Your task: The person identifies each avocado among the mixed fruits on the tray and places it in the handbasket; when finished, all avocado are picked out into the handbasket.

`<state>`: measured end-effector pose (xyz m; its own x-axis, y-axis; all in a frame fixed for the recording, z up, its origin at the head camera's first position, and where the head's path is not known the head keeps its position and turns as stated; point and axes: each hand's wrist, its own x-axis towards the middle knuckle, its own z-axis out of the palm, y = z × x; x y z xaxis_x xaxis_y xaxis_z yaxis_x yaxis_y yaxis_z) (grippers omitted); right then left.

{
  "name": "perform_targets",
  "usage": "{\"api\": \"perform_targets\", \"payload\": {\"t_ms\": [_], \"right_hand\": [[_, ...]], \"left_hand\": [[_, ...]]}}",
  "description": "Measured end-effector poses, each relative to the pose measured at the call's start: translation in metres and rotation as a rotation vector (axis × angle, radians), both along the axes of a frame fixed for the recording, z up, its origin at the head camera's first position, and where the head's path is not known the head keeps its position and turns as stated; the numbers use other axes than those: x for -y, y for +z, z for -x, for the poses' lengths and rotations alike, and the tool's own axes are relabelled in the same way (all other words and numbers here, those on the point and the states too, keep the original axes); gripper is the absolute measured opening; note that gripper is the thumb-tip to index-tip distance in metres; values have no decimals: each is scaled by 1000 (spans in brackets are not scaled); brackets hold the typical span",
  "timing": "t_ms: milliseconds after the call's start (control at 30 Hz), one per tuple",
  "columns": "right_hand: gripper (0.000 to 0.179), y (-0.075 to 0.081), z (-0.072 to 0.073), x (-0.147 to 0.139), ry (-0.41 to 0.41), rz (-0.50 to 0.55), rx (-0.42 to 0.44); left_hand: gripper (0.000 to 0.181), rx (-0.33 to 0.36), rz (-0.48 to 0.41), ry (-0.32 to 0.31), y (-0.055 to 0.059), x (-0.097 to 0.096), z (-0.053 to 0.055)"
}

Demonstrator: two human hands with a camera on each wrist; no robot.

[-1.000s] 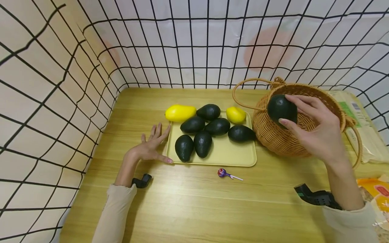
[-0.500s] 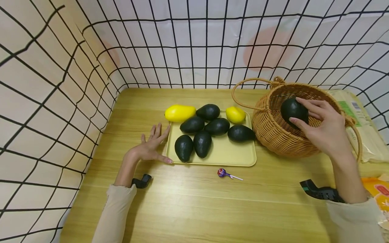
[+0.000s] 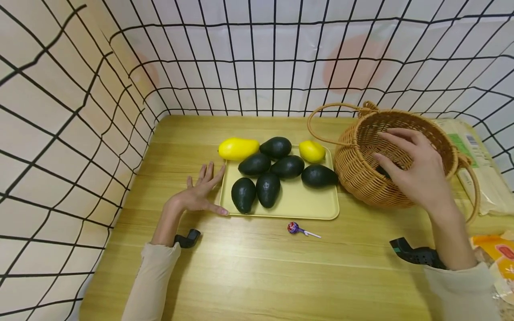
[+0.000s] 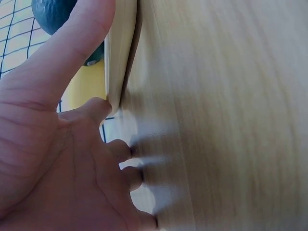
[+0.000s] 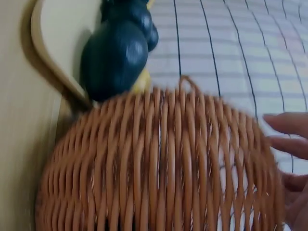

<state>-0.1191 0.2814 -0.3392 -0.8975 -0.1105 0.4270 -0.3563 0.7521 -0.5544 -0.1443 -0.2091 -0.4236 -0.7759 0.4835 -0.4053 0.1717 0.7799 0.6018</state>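
Observation:
My right hand is over the mouth of the wicker basket, thumb and fingers apart with nothing between them. Below the thumb, a dark green avocado lies inside the basket, mostly hidden by the hand. My left hand rests with fingers spread at the left edge of the pale yellow tray, thumb at its near left corner. Several avocados lie on that tray, with a yellow lemon at the back right. A yellow mango overlaps the tray's back left corner.
In front of the tray lies a wrapped lollipop. Plastic packages stand right of the basket, including an orange bag. Black wire grid walls border the table's back and left. The basket's handle loops out leftward.
The right hand lowered an avocado into the basket and let go of it; the fingers have since opened and drawn back slightly left. The left hand has stayed put.

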Motion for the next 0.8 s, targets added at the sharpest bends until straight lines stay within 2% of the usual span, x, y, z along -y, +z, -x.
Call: {"api": "perform_targets", "payload": {"t_ms": [100, 200, 433, 600, 800], "right_hand": [[56, 2, -2, 19, 109, 5, -108], [63, 1, -4, 42, 228, -14, -133], [77, -16, -1, 93, 483, -64, 26], [70, -32, 8, 118, 625, -82, 139], [60, -44, 20, 135, 759, -88, 291]], "left_hand": [[133, -4, 3, -4, 0, 0, 0], [133, -5, 8, -7, 0, 1, 1], [132, -1, 5, -10, 0, 1, 2], [131, 3, -9, -4, -1, 1, 2], [131, 0, -8, 0, -2, 2, 1]]}}
